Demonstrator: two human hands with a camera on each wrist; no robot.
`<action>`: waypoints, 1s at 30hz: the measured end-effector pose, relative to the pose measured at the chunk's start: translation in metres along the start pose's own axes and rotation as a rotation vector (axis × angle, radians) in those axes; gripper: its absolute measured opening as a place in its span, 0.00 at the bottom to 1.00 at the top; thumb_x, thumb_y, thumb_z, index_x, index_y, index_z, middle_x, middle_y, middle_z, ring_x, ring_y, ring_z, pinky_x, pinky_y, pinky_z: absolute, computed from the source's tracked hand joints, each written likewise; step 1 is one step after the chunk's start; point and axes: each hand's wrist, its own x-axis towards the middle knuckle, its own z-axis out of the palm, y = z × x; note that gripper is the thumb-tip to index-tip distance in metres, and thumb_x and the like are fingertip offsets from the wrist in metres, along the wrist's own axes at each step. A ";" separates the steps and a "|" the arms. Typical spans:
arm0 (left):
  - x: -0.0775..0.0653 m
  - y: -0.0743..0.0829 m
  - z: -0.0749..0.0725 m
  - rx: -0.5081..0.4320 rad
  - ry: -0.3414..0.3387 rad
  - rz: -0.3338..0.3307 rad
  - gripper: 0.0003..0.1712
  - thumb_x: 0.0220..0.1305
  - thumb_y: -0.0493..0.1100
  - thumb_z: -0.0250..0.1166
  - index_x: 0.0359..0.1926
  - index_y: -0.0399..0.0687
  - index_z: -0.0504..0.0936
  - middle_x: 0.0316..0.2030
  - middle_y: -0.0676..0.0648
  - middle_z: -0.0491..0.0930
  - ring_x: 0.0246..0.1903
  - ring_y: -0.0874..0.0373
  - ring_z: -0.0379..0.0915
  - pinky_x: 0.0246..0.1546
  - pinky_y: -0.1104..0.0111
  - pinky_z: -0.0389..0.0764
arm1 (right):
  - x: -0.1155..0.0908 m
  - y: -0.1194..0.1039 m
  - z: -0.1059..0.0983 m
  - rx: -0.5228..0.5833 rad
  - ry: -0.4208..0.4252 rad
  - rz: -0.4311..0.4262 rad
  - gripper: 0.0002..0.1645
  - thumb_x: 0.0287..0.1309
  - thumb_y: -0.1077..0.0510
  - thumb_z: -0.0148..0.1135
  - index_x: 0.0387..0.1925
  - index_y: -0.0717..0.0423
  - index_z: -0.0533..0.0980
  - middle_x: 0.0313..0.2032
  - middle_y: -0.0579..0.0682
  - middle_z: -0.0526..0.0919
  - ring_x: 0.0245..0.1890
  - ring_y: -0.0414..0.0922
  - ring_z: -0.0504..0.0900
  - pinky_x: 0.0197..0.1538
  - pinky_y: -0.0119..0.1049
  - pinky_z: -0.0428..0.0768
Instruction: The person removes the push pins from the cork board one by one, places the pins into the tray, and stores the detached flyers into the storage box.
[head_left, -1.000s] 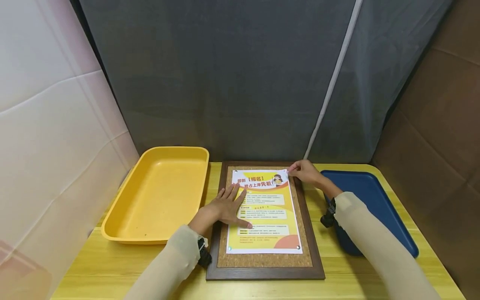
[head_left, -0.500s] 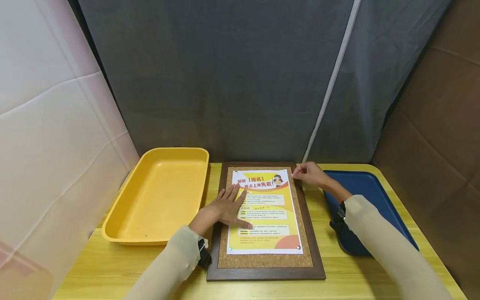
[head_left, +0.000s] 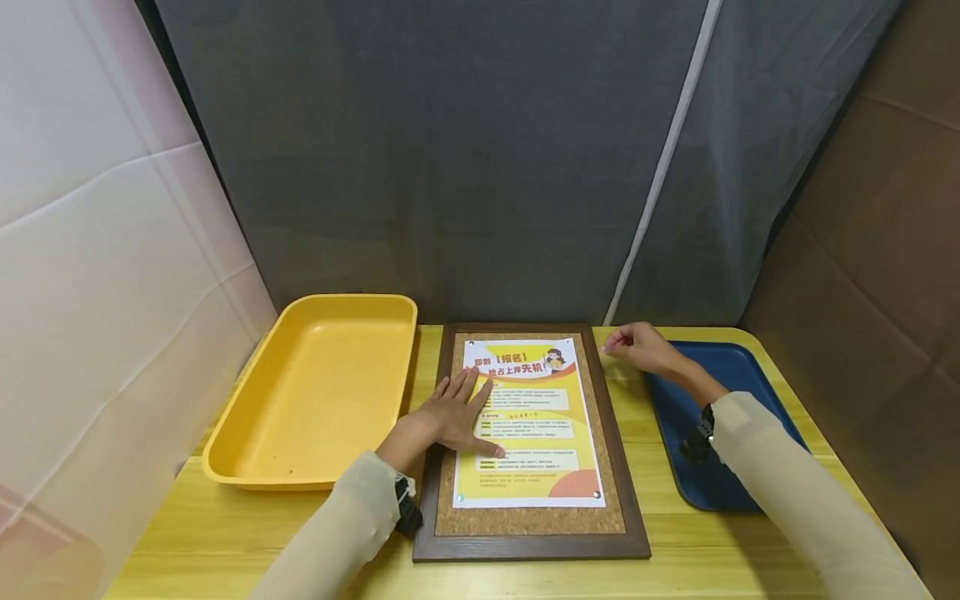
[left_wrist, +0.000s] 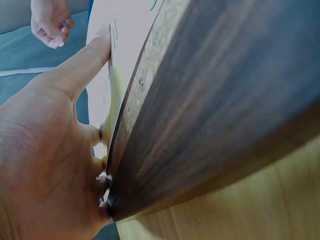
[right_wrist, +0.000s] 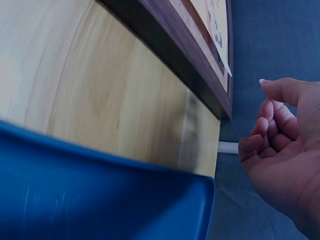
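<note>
A yellow and white printed poster [head_left: 525,454] lies on a cork board [head_left: 525,522] with a dark wooden frame. Small round pins show at its corners. My left hand [head_left: 448,417] rests spread on the poster's left side. In the left wrist view the left thumb [left_wrist: 87,62] extends across the paper. Just right of the frame's upper right corner, my right hand [head_left: 641,346] hovers apart from the board. Its fingers [right_wrist: 257,145] are loosely curled, with the thumb apart from them and nothing visible held. A poster corner [right_wrist: 226,65] sticks up slightly in the right wrist view.
A yellow tray [head_left: 315,392] stands left of the board. To the right, partly under the right forearm, is a blue tray [head_left: 750,367]. Both are on a wooden table [head_left: 247,533]. A grey curtain [head_left: 450,167] hangs behind.
My right hand has left the poster's upper right corner and moved right, past the frame. The left hand has stayed in place on the poster.
</note>
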 end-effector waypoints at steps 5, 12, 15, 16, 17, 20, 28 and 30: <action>0.000 0.001 -0.001 -0.003 0.002 -0.002 0.72 0.60 0.81 0.64 0.87 0.50 0.38 0.85 0.39 0.32 0.84 0.42 0.26 0.82 0.45 0.36 | -0.004 0.004 -0.008 0.001 0.004 0.025 0.11 0.74 0.62 0.64 0.44 0.70 0.83 0.43 0.66 0.85 0.42 0.54 0.79 0.46 0.39 0.79; 0.000 0.002 -0.001 -0.001 0.000 -0.003 0.72 0.60 0.81 0.64 0.87 0.51 0.37 0.85 0.39 0.31 0.84 0.43 0.24 0.82 0.45 0.35 | -0.009 0.012 -0.017 -0.031 0.008 0.055 0.12 0.75 0.61 0.63 0.45 0.71 0.82 0.43 0.63 0.85 0.42 0.53 0.78 0.47 0.38 0.78; 0.001 0.001 -0.001 0.000 -0.003 -0.004 0.72 0.61 0.81 0.63 0.87 0.51 0.36 0.85 0.40 0.30 0.84 0.43 0.24 0.82 0.45 0.35 | -0.010 0.016 -0.021 -0.050 0.012 0.063 0.12 0.75 0.62 0.63 0.44 0.70 0.83 0.41 0.60 0.85 0.42 0.54 0.78 0.46 0.38 0.78; 0.001 0.001 0.000 -0.002 -0.002 -0.003 0.72 0.60 0.81 0.64 0.87 0.51 0.37 0.85 0.39 0.31 0.84 0.43 0.24 0.82 0.45 0.35 | -0.011 0.017 -0.022 -0.057 0.014 0.065 0.12 0.75 0.62 0.63 0.44 0.70 0.83 0.41 0.60 0.85 0.42 0.55 0.79 0.46 0.37 0.78; 0.000 0.001 -0.001 -0.002 -0.002 -0.003 0.72 0.61 0.81 0.64 0.87 0.51 0.37 0.85 0.39 0.31 0.84 0.43 0.24 0.82 0.45 0.35 | -0.012 0.018 -0.023 -0.063 0.015 0.069 0.11 0.75 0.62 0.64 0.44 0.70 0.83 0.41 0.59 0.85 0.42 0.55 0.79 0.45 0.36 0.78; 0.000 0.002 -0.001 -0.002 -0.001 -0.002 0.72 0.61 0.80 0.64 0.87 0.51 0.37 0.85 0.40 0.31 0.84 0.43 0.24 0.82 0.45 0.35 | -0.015 0.020 -0.028 -0.075 0.021 0.080 0.11 0.74 0.61 0.64 0.43 0.69 0.83 0.40 0.57 0.85 0.42 0.56 0.79 0.43 0.33 0.77; 0.002 0.003 -0.001 0.001 0.001 0.001 0.72 0.60 0.81 0.64 0.87 0.51 0.37 0.86 0.40 0.31 0.84 0.43 0.24 0.82 0.45 0.35 | -0.023 0.033 -0.038 -0.077 0.025 0.144 0.12 0.76 0.60 0.62 0.45 0.69 0.82 0.41 0.57 0.83 0.42 0.56 0.77 0.44 0.36 0.75; 0.001 0.003 -0.001 0.002 0.000 -0.001 0.72 0.60 0.81 0.64 0.87 0.51 0.37 0.86 0.40 0.31 0.84 0.43 0.24 0.82 0.45 0.35 | -0.024 0.037 -0.040 -0.085 0.033 0.163 0.12 0.76 0.59 0.62 0.45 0.68 0.82 0.41 0.56 0.82 0.42 0.55 0.77 0.44 0.37 0.75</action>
